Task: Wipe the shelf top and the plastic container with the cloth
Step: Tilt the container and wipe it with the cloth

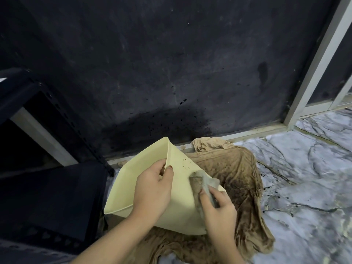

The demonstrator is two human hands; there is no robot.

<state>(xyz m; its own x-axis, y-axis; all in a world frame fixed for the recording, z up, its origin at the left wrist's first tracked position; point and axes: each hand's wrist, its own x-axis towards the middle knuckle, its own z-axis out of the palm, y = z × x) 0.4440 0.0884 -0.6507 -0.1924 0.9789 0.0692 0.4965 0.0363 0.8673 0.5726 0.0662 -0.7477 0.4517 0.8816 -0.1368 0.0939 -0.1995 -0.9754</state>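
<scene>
The plastic container (152, 189), pale yellow and rectangular, is being held tilted above the floor (308, 168), its open side turned toward the left and one flat wall, marked by a small cluster of holes, facing up. The left hand (152, 189) is gripping the container's upper rim, thumb lying on the outer wall and the fingers (162, 168) curling over the edge into the inside. The right hand (219, 208) is clenching a bunched grey-brown cloth (203, 184), with its fingers wrapped around the wad, and is pressing it against the container's upturned wall just below the holes. Beneath the container a large tan fabric (242, 180), heavily stained with dark patches, is lying crumpled on the floor, its far end reaching the metal base rail along the wall. The floor is showing a grey marbled pattern with dark specks near the fabric. To the left a dark metal shelf (47, 197) is standing, its upright post (76, 126) pierced with holes. Behind everything a dark wall (171, 63) is rising, smudged black low down, and a pale metal frame (314, 73) is slanting across the right.
</scene>
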